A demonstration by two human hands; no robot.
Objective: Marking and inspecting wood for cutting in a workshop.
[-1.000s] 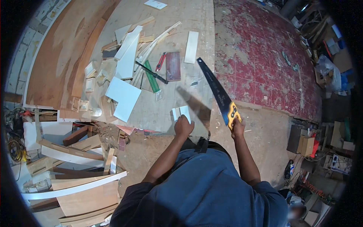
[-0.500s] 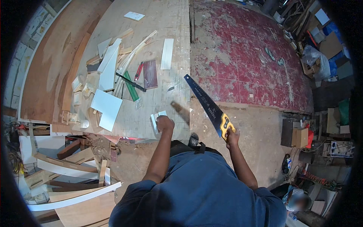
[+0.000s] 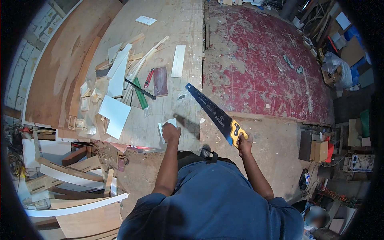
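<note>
My right hand [image 3: 245, 145] is closed round the yellow handle of a handsaw [image 3: 212, 114]. The saw's dark blade slants up and left, its tip over the worktable's right edge. At the table's near side, my left hand [image 3: 171, 132] grips a small white board piece [image 3: 161, 131]. Fingers hide much of that piece, and whether it is one part or two I cannot tell. Beyond this hand lie a green strip [image 3: 140, 94], a black slender tool [image 3: 140, 89], a red utility knife [image 3: 148, 78] and a brown rectangular board [image 3: 160, 81].
The wooden worktable [image 3: 188, 44] carries white offcuts [image 3: 115, 114], thin wood strips [image 3: 150, 54] and a long brown panel [image 3: 60, 72]. Below left is a pile of boards [image 3: 72, 176]. Right of the table stretches a worn red floor [image 3: 248, 56], with cardboard boxes [image 3: 319, 148] farther right.
The saw's blade has swung leftward, bringing its tip over the table edge. My left hand, still on the white piece, has shifted slightly left. The whole view has moved a little.
</note>
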